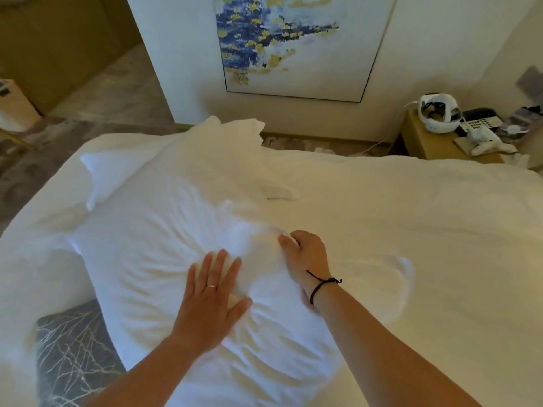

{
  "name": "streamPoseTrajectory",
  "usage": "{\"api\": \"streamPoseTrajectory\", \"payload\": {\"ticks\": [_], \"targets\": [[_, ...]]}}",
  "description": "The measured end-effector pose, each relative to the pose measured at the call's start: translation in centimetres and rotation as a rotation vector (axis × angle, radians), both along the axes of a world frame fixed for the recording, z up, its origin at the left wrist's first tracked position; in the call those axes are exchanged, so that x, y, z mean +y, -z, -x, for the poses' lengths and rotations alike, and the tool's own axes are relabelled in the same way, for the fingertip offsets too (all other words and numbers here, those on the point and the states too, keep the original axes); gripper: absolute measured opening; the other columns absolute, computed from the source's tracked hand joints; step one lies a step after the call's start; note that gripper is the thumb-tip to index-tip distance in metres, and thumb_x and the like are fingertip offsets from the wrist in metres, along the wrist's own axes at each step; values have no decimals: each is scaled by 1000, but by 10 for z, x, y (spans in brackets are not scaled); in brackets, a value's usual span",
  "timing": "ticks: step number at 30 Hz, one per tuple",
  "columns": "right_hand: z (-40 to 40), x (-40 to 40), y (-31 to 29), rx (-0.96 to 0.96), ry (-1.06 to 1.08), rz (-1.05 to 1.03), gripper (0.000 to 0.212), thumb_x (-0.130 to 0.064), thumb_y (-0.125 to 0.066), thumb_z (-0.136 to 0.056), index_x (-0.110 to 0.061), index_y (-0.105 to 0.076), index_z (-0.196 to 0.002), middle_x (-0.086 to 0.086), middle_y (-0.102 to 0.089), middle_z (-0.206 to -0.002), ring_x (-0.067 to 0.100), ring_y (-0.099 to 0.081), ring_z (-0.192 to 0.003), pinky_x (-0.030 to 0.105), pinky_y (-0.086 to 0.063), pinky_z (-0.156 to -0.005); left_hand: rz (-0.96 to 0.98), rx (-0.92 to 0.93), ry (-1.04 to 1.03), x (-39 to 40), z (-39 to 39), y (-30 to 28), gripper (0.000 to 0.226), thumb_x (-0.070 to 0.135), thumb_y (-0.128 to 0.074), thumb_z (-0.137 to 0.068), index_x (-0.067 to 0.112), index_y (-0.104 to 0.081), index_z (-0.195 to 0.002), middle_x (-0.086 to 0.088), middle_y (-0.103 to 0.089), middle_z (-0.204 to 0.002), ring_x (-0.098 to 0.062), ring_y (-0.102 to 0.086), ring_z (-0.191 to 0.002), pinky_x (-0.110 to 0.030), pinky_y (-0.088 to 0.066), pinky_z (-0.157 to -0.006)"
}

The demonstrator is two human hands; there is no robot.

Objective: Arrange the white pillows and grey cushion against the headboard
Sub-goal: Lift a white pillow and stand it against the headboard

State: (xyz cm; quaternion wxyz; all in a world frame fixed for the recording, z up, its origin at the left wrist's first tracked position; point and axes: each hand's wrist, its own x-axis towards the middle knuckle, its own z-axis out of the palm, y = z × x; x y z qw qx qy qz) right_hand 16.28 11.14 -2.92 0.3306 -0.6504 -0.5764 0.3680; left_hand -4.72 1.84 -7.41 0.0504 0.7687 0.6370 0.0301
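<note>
A large white pillow [152, 259] lies on the white bed [411, 230] right in front of me. My left hand [210, 301] presses flat on its middle, fingers straight and spread. My right hand [305, 257] grips a bunch of the pillow's fabric at its right edge, fingers curled in. A second white pillow [182, 154] lies behind the first, reaching toward the far edge of the bed. The grey cushion [73, 348], patterned with pale branch lines, lies at the lower left, partly under the near pillow. No headboard is in view.
A wooden bedside table [426, 142] at the far right carries a white headset [437, 113], a phone and papers, with a white cable running down from it. A framed blue and gold painting [293, 45] hangs on the wall beyond. A white bin [14, 107] stands on the floor at far left.
</note>
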Motion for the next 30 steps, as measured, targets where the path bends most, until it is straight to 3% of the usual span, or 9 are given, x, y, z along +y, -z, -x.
{"api": "streamPoseTrajectory", "payload": {"ticks": [3, 9, 12, 16, 20, 23, 25, 27, 30], "targets": [[-7, -27, -67, -35, -90, -214, 49, -25, -59, -91, -22, -25, -56, -5, -28, -51, 14, -28, -49, 34, -22, -51, -31, -73, -54, -16, -26, -50, 88, 77, -29, -88, 26, -11, -158, -17, -16, -162, -36, -18, -148, -54, -26, -116], [-54, -92, -179, -153, -342, -451, 50, -23, -62, -93, -25, -27, -58, -8, -26, -49, 11, -28, -49, 25, -23, -52, -54, -290, -187, -66, -107, -135, 112, 94, -27, -70, 33, 13, -154, -6, -7, -163, -27, -32, -141, -44, -38, -108], [-110, -139, -209, -320, -511, -481, 35, -21, -62, -93, -17, -46, -62, -6, -42, -54, 18, -42, -55, 26, -31, -57, -121, -373, -84, -95, -153, -164, 128, 100, -42, -57, 23, -11, -154, -6, -16, -160, -25, -24, -142, -42, -30, -111], [-220, -206, -217, -485, -579, -431, 26, -28, -62, -93, -11, -62, -74, 4, -59, -69, 23, -53, -67, 28, -37, -61, -362, -428, 303, -100, -191, -188, 100, 86, -61, -65, 21, -41, -138, -7, -32, -153, -25, -28, -142, -37, -27, -113], [-332, -279, -185, -644, -552, -190, 38, -45, -57, -91, -13, -61, -71, 1, -59, -69, 22, -53, -70, 37, -47, -75, -261, -114, 649, -60, -253, -201, 72, 69, -39, -93, 33, -24, -153, 0, -20, -163, -22, -8, -152, -46, -15, -121], [-394, -326, -146, -756, -500, 196, 34, -51, -54, -92, -20, -67, -86, -4, -66, -87, 14, -57, -91, 37, -23, -114, 65, 248, 771, -39, -317, -177, 86, 73, -39, -88, 39, 3, -155, 4, 4, -166, -21, 11, -152, -46, 5, -122], [-423, -345, -122, -674, -454, 370, 31, -53, -54, -91, -26, -68, -87, -12, -64, -85, 8, -57, -92, 39, -13, -117, 173, 360, 771, -38, -353, -157, 99, 77, -48, -80, 36, 1, -156, 2, -4, -166, -21, 3, -152, -45, 7, -122], [-440, -350, -110, -516, -384, 377, 34, -65, -52, -85, -35, -66, -82, -22, -60, -79, -2, -55, -85, 37, -13, -114, 211, 370, 720, -39, -379, -143, 108, 80, -54, -71, 34, -5, -156, -2, -26, -160, -21, -16, -149, -45, 1, -122], [-454, -336, -99, -374, -189, 232, 61, -83, -37, -77, -37, -68, -102, -26, -64, -101, -5, -57, -96, 30, -29, -105, 235, 378, 656, -35, -395, -135, 97, 78, -53, -73, 40, -15, -153, 1, -46, -143, -20, -39, -135, -41, -12, -120]]}}
